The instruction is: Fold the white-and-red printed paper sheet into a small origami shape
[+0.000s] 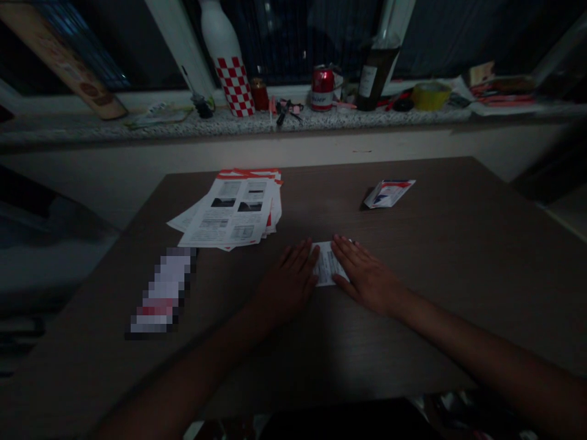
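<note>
Between my hands a small printed sheet of paper lies flat on the brown table. Its left edge is under the fingers of my left hand, which lies palm down with the fingers stretched out. My right hand presses flat on the sheet's right side, fingers straight and thumb apart. Both hands cover the sheet's sides, so its full width is hidden. Farther back on the right stands a small folded paper with red, white and blue print. A stack of printed sheets is fanned out at the back left.
A pixelated, phone-shaped object lies at the left. Behind the table, a stone windowsill carries a red-and-white checkered bottle, a red can, a dark bottle and a yellow tape roll.
</note>
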A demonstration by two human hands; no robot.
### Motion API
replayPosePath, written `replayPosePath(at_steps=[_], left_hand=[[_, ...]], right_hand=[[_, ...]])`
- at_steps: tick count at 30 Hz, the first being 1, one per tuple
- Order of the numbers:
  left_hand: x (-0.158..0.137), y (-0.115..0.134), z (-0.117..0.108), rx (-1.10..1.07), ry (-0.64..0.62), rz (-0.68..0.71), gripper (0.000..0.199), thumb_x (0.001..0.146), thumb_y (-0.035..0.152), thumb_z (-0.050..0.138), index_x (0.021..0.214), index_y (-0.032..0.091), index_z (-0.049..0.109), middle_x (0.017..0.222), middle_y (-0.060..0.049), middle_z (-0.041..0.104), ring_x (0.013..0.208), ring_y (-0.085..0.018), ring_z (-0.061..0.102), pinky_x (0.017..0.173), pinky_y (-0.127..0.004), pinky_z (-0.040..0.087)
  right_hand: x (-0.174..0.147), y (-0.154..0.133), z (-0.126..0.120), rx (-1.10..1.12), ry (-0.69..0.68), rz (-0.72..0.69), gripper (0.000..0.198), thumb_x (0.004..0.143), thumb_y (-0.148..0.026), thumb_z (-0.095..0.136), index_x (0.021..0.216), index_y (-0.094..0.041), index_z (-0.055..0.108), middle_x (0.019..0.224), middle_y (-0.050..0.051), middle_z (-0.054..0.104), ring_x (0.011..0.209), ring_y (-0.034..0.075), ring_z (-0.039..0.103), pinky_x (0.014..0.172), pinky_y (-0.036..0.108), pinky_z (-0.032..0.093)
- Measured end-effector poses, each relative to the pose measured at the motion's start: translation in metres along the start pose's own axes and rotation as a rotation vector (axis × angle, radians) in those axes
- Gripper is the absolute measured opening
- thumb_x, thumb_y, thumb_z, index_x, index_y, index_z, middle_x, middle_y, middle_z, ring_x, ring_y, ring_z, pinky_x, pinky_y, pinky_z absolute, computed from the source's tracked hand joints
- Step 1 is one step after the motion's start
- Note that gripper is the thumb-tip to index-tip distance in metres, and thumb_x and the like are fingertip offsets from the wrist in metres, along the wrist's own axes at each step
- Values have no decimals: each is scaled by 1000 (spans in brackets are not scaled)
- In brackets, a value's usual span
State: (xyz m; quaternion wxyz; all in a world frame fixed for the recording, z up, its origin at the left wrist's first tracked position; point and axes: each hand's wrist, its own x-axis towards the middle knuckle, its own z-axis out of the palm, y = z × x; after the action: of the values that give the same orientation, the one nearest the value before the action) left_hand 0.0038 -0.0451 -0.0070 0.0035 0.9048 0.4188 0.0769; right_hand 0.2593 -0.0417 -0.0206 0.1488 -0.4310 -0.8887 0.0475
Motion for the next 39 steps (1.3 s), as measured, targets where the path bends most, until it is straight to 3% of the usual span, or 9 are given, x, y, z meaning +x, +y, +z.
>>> replayPosePath(at_steps=[9,15,20,27,31,33,36,39], left_hand=[[-10,-7,-7,49,-46,1,58,115,38,30,165,11,34,174,-17,30,164,-28,24,133,-52,26],[-9,-7,-7,32,-61,-21,58,114,39,32,166,13,34,174,-15,32,164,-26,26,133,-51,26],[-10,-9,-7,7,-45,-10,59,114,41,33,166,13,33,174,-15,32,164,-26,25,133,-51,24],[-5,-18,-13,-46,-39,-10,60,110,39,47,164,15,38,173,-16,34,162,-28,32,131,-51,31],[3,-26,-21,17,33,-19,61,106,26,53,163,11,40,173,-22,30,162,-35,30,129,-57,32],[6,-26,-25,45,73,-22,57,103,13,51,160,14,46,170,-21,37,158,-36,37,126,-57,38],[7,-14,-26,-4,52,77,49,103,9,50,150,21,58,156,-14,58,145,-31,55,115,-50,51],[3,2,-23,-79,-40,256,47,108,21,54,155,26,53,154,-9,61,141,-27,58,115,-46,50]], right_hand=[[-5,8,-1,-1,-33,9,77,112,-52,41,172,-12,15,176,20,22,164,29,21,132,52,27],[-16,27,-8,-51,-33,60,77,113,-54,37,174,-20,4,176,15,23,163,28,24,132,54,29],[-15,26,-7,-58,-27,56,78,112,-55,37,174,-19,5,176,16,25,163,28,25,132,54,30],[-16,27,-8,-2,28,24,75,112,-50,42,174,-24,9,175,13,29,162,29,29,131,57,31],[-15,27,-11,33,35,31,69,112,-47,42,173,-23,20,173,13,35,160,30,34,130,57,32],[-15,27,-11,40,32,48,68,112,-48,43,171,-21,25,172,15,37,159,30,36,129,57,33],[-15,25,-9,35,36,81,70,110,-50,46,170,-17,30,172,17,37,158,33,38,129,57,35],[-14,24,-9,30,59,120,72,107,-53,52,167,-17,36,171,18,39,156,36,42,125,58,41]])
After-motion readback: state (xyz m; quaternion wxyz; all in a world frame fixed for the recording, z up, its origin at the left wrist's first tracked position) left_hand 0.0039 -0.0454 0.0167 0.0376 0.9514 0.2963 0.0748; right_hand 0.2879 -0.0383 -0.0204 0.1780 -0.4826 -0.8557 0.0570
